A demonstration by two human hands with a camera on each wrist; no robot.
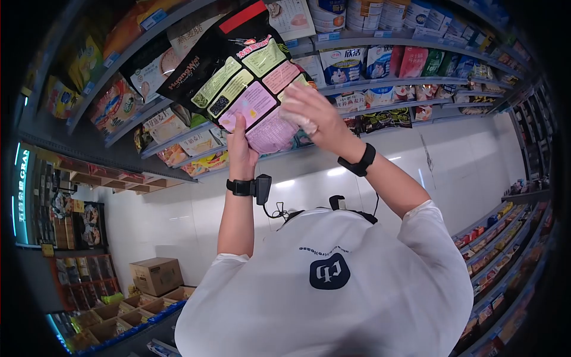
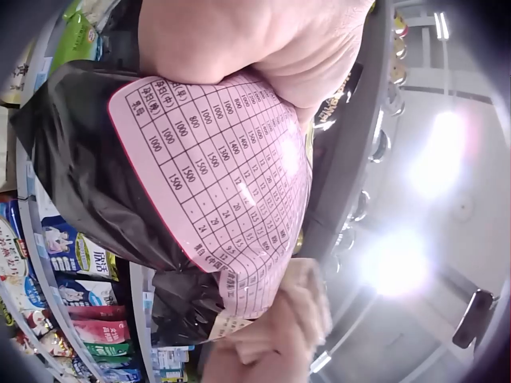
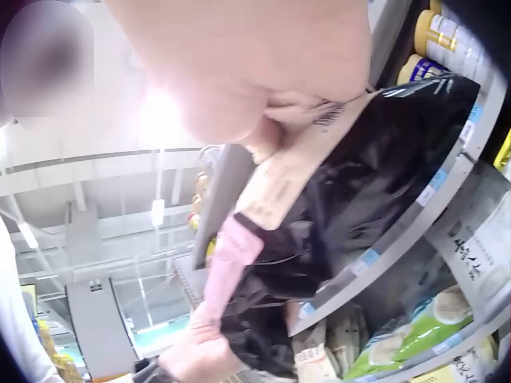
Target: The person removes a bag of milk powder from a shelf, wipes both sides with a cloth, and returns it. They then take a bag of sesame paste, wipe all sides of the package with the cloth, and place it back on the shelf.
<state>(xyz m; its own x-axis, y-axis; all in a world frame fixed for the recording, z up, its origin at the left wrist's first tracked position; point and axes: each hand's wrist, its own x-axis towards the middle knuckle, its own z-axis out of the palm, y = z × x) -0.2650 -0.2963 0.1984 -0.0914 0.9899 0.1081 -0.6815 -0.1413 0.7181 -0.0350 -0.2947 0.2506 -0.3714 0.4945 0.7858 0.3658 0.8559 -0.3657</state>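
A large black food bag (image 1: 242,77) with green and pink panels is held up tilted in front of the shelves. My left hand (image 1: 239,149) grips its lower edge, thumb across the printed front. In the left wrist view, that hand (image 2: 255,40) lies over the edge of a pink panel with a table of numbers (image 2: 219,167). My right hand (image 1: 312,116) is at the bag's lower right side, its fingers blurred over the front face. The right wrist view shows the right hand (image 3: 247,72) against a beige panel (image 3: 299,171) with a barcode.
Curved shelves (image 1: 380,83) behind the bag carry pouches and boxes, with tins (image 1: 364,15) at the top. A pale tiled floor (image 1: 172,220) lies below. At lower left, a cardboard box (image 1: 156,275) stands by bins of goods. More stocked shelves (image 1: 505,256) stand at right.
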